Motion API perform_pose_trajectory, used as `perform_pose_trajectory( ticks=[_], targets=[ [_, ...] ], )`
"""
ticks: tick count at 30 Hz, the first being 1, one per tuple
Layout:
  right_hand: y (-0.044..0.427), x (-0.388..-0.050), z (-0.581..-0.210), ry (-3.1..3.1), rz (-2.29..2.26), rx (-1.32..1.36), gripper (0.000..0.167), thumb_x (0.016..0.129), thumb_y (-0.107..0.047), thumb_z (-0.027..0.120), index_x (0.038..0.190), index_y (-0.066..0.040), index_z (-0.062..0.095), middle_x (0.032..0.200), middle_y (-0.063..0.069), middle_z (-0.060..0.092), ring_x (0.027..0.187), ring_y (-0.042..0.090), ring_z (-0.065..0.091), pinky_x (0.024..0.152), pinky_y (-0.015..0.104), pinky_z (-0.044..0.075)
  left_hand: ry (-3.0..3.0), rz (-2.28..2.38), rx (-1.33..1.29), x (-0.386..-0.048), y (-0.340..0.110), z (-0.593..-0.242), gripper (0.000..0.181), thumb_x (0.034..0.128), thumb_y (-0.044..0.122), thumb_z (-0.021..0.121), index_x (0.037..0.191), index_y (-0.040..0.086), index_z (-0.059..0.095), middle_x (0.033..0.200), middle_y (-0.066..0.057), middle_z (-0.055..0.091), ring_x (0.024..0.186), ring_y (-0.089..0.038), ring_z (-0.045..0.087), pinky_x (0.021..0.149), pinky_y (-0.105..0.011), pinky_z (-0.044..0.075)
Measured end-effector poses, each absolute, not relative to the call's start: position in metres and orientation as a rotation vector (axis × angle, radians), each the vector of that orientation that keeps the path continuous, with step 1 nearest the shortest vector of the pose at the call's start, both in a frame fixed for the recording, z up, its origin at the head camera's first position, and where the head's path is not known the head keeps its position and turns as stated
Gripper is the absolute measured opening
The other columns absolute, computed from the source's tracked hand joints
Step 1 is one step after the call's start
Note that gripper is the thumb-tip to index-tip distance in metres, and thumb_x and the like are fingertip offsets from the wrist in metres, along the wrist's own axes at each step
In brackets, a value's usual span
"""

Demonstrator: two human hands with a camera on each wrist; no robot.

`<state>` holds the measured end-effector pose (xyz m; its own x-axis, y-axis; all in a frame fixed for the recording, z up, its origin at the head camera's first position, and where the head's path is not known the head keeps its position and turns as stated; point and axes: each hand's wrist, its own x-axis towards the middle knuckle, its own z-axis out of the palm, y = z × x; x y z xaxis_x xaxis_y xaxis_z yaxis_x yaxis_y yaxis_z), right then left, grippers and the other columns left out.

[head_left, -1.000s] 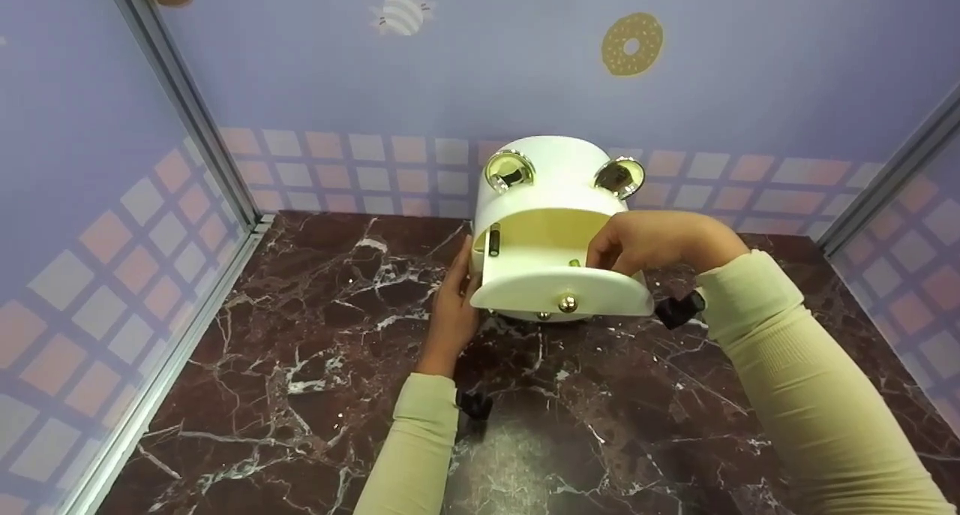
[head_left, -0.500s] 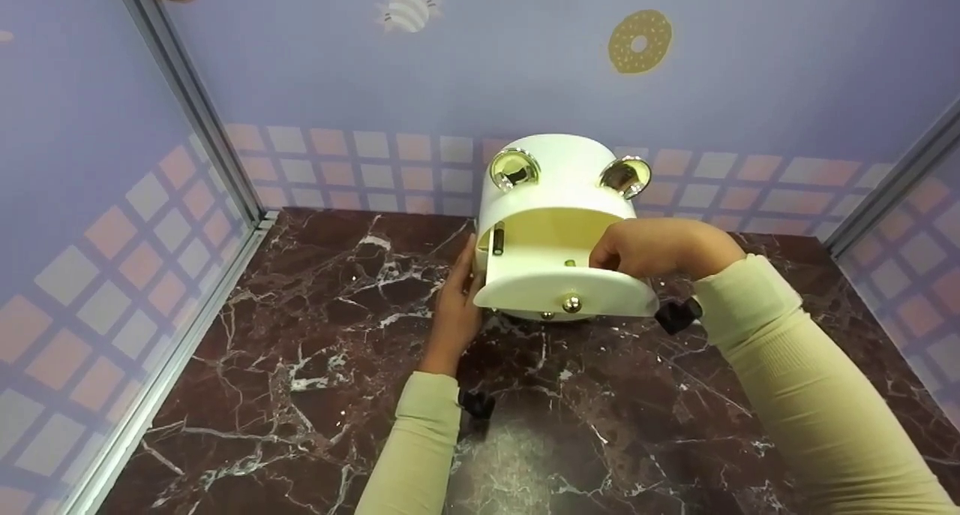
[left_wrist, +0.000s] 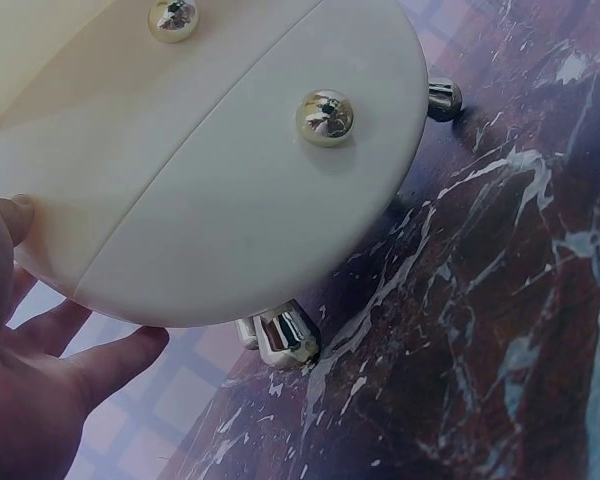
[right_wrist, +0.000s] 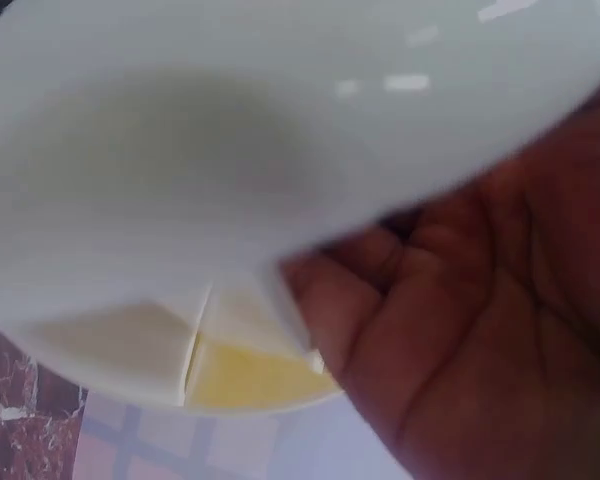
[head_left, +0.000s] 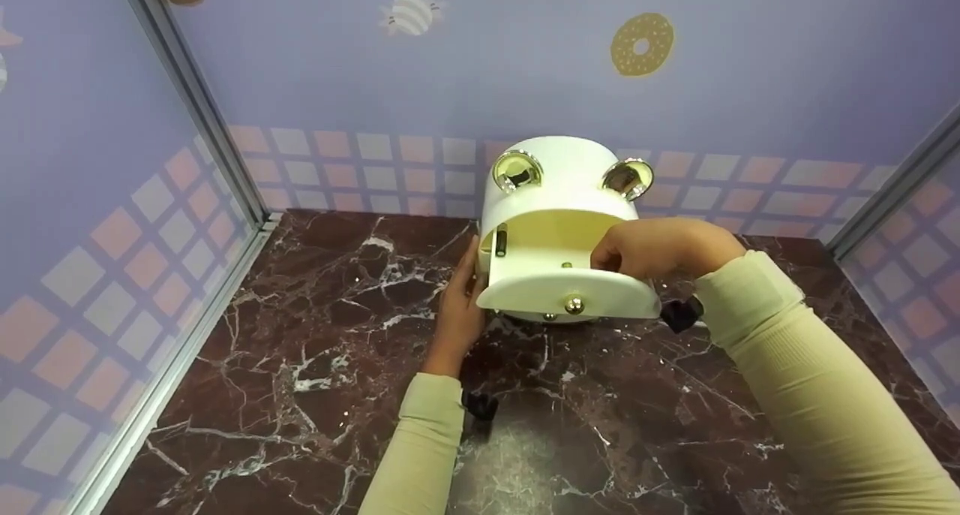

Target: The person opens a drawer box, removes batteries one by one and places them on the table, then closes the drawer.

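Cabinet (head_left: 566, 158) on the marble-patterned table (head_left: 322, 425), drawer (head_left: 532, 291) out.
Left hand (head_left: 459, 312) braces the cabinet's side, fingers nearly straight; should they slip, the overhanging drawer might tip it. Inside lie a dark cylinder (head_left: 501, 242) and small greenish piece (head_left: 567, 265). Right hand (head_left: 660, 246) curls behind the drawer front, which could snag it; its hold is hidden.

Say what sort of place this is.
Probably a staged recording booth: grey metal corner strips, wall panels printed with sweets and tiles, and a dark marble-patterned surface.
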<state>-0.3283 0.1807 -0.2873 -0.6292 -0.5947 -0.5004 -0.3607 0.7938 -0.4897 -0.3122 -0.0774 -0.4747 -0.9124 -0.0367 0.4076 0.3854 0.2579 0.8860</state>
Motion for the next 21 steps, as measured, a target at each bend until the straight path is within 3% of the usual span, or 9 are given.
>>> perform_pose_trajectory(
  ticks=[5, 11, 13, 21],
  targets=[
    [0.1811, -0.3288, -0.2861, 2.356, -0.390, -0.772, 0.009, 0.078, -0.008, 0.068, 0.081, -0.016, 0.068, 0.074, -0.002, 0.061, 0.068, 0.013, 0.054, 0.060, 0.028, 0.050, -2.174, -1.694, -0.311, -0.3125, -0.0764, -0.4750, 0.053, 0.1021, 0.028, 0.046, 0.153, 0.031, 0.030, 0.158, 0.003, 0.032, 0.100, -0.022, 0.064, 0.083, -0.033, 0.057],
    [0.1782, -0.3277, -0.2843, 2.311, -0.384, -0.624, 0.011, 0.078, -0.005, 0.066, 0.083, -0.015, 0.067, 0.071, -0.002, 0.055, 0.055, 0.011, 0.046, 0.044, 0.023, 0.041, -2.158, -1.705, -0.327, -0.3136, -0.0751, -0.4769, 0.054, 0.1019, 0.025, 0.047, 0.152, 0.031, 0.030, 0.159, 0.001, 0.031, 0.114, -0.022, 0.061, 0.090, -0.031, 0.056],
    [0.1771, -0.3287, -0.2842, 2.316, -0.361, -0.644, 0.011, 0.078, -0.005, 0.066, 0.083, -0.015, 0.067, 0.071, -0.003, 0.055, 0.055, 0.010, 0.045, 0.044, 0.022, 0.040, -2.157, -1.697, -0.327, -0.3140, -0.0750, -0.4769, 0.054, 0.1018, 0.023, 0.048, 0.152, 0.029, 0.031, 0.158, 0.001, 0.031, 0.114, -0.022, 0.061, 0.089, -0.031, 0.056],
    [0.1738, -0.3288, -0.2851, 2.454, -0.258, -0.790, 0.016, 0.075, -0.001, 0.060, 0.074, -0.017, 0.062, 0.068, -0.003, 0.051, 0.063, 0.013, 0.047, 0.053, 0.025, 0.043, -2.181, -1.691, -0.312, -0.3122, -0.0765, -0.4750, 0.054, 0.1018, 0.026, 0.047, 0.153, 0.031, 0.030, 0.159, 0.002, 0.030, 0.129, -0.022, 0.052, 0.099, -0.034, 0.052]
  ],
)
